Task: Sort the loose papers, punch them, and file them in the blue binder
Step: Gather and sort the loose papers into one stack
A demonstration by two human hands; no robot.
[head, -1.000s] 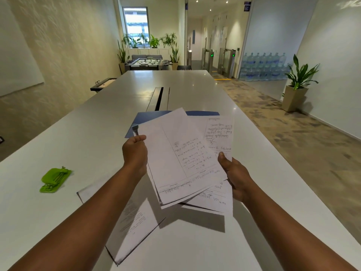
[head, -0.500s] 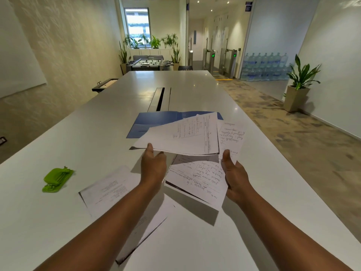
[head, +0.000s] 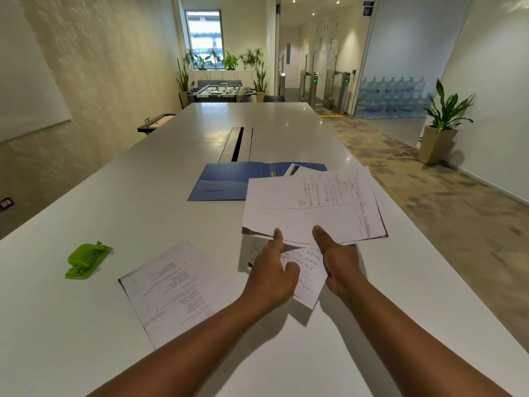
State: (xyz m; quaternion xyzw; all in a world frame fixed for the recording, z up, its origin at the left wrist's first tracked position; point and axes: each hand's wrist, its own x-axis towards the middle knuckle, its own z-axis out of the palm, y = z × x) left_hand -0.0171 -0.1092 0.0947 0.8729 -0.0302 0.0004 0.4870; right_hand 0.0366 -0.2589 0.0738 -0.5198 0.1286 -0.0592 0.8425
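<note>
From the head view, both hands hold a fan of papers (head: pixel 312 207) just above the worktop (head: pixel 86 325). The left hand (head: pixel 272 270) pinches the near edge with its thumb on top; the right hand (head: pixel 337 259) does the same beside it. Another sheet (head: pixel 171 287) lies flat at the left, near the green punch (head: pixel 87 260). The blue binder (head: pixel 226 181) lies open behind. To sort well, I think the edges should be squared against the worktop before punching.
</note>
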